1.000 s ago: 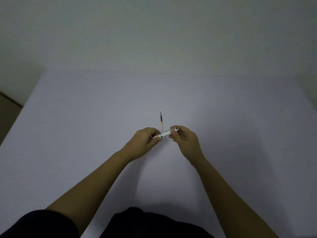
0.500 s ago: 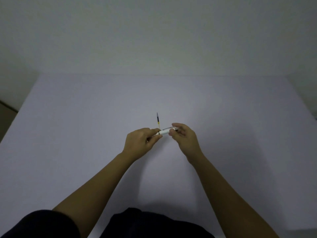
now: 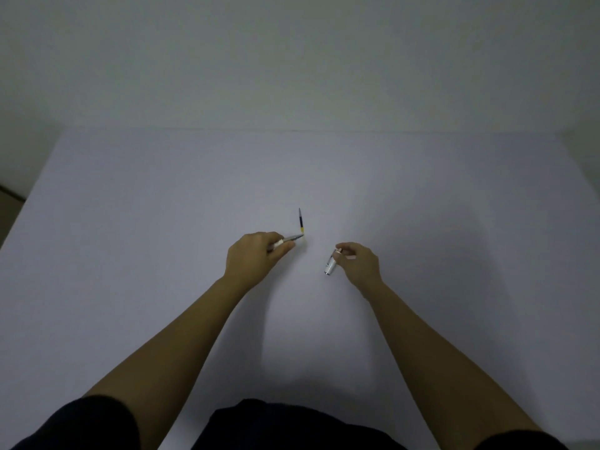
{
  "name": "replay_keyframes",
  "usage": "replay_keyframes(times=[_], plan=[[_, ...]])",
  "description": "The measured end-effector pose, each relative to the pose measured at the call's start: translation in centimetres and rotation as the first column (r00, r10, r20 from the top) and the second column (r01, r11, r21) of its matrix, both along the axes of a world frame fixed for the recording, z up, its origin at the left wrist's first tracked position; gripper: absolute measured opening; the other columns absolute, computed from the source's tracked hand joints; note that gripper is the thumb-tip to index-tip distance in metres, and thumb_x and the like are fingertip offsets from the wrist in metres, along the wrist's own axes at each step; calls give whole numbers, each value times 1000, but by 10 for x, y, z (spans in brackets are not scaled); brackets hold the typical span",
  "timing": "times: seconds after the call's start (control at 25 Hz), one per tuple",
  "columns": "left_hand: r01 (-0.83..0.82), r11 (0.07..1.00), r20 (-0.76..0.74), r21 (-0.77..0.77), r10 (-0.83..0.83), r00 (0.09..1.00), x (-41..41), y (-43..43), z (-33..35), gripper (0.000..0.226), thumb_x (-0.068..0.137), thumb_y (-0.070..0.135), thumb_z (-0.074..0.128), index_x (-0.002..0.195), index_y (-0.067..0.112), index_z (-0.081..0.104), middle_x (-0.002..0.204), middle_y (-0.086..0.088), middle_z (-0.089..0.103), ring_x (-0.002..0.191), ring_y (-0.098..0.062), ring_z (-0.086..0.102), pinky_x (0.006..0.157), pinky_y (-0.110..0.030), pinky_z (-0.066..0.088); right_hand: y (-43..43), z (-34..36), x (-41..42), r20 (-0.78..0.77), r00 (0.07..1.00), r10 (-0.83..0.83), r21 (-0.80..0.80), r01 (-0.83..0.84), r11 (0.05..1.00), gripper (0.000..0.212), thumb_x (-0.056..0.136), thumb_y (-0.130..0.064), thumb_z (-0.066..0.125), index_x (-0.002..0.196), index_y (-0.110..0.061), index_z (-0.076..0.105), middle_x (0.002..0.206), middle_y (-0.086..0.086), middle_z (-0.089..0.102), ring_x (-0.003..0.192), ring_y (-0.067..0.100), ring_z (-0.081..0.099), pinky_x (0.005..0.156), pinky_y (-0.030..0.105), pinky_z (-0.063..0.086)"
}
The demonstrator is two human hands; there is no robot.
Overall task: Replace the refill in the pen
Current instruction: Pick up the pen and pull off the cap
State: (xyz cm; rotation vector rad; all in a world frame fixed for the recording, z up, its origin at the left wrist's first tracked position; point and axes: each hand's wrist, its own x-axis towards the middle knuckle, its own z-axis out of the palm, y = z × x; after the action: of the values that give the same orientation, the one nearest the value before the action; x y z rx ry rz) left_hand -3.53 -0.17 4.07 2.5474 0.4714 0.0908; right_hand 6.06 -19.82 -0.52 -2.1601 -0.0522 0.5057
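The pen is in two pieces. My left hand (image 3: 256, 256) grips the front half of the pen (image 3: 285, 241), whose thin grey refill tip points right and away. My right hand (image 3: 358, 261) pinches the white back half of the pen (image 3: 331, 264) by its clip end, the open end hanging down towards the table. A spare refill (image 3: 300, 220), dark with a yellow band, lies on the white table (image 3: 162, 222) just beyond my left hand's fingertips.
The table's far edge meets a plain wall (image 3: 292, 60). A strip of floor (image 3: 8, 203) shows past the table's left edge. My dark sleeves and lap fill the bottom of the view.
The pen, held whole between both hands earlier, has come apart. My right hand has moved right and towards me with the back half; my left hand keeps the front half.
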Motion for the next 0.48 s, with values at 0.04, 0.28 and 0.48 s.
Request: replay_keyframes(times=[0.04, 0.28, 0.48], plan=[[-11, 1000, 0, -19, 11, 1000, 6, 0, 0, 37, 88, 52, 50, 83, 20, 68, 59, 4, 57, 54, -14, 49, 43, -21, 26, 4, -4, 4, 7, 1000, 26, -43, -25, 999, 24, 84, -13, 65, 107, -5, 68, 104, 17, 70, 91, 20, 60, 79, 21, 42], [-54, 996, -40, -65, 52, 998, 23, -2, -9, 40, 87, 52, 51, 81, 16, 68, 54, 5, 54, 52, -13, 49, 43, -20, 27, 18, -19, 12, 46, 990, 132, -205, -120, 971, 31, 85, -14, 64, 114, -3, 65, 114, 18, 67, 108, 30, 60, 93, 29, 42], [-61, 995, -82, -85, 54, 995, 22, 0, -10, 41, 87, 52, 51, 81, 15, 67, 59, 0, 59, 56, -17, 52, 45, -24, 33, 18, -16, 12, 65, 989, 132, -228, -114, 967, 31, 86, -17, 63, 114, -3, 63, 109, 19, 67, 100, 30, 62, 89, 29, 44]])
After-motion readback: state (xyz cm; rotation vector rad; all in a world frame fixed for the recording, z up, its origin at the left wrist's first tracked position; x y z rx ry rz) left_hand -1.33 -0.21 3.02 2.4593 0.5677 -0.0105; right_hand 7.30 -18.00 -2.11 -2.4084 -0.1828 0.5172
